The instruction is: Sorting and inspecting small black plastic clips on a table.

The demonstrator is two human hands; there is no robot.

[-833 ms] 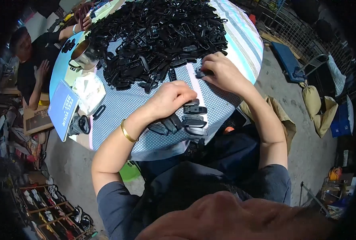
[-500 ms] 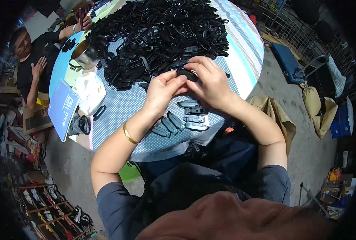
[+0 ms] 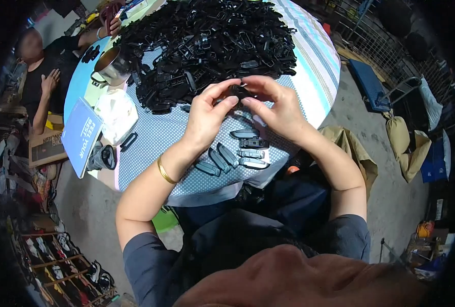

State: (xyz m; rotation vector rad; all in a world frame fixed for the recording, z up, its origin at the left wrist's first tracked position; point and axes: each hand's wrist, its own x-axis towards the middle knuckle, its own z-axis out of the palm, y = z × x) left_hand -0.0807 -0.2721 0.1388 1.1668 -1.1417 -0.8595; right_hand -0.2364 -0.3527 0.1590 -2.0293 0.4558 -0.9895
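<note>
Over the table, just short of a large heap of black plastic pieces (image 3: 212, 46), my two hands meet around one small black plastic piece (image 3: 242, 92). My left hand (image 3: 207, 113) pinches it between thumb and fingers. From the other side, the thumb and curled fingers of my right hand (image 3: 279, 108) close on the same piece, hiding much of it. Below my hands, several dark curved pieces lie in two groups: a slanted set (image 3: 221, 158) beside my left wrist and a stacked column (image 3: 252, 153) nearer my right forearm.
A patterned cloth covers the round table (image 3: 158, 169). On its left side are a metal cup (image 3: 114, 69), a white plastic bag (image 3: 116, 116), a blue booklet (image 3: 82, 135) and a dark roll-like object (image 3: 104, 156). Across at far left sits another person (image 3: 36, 77), one hand (image 3: 50, 81) at the chest.
My right fingers have shifted from lying over the black piece to arching beside it, and more of it shows between my hands. The pieces laid out below appear the same.
</note>
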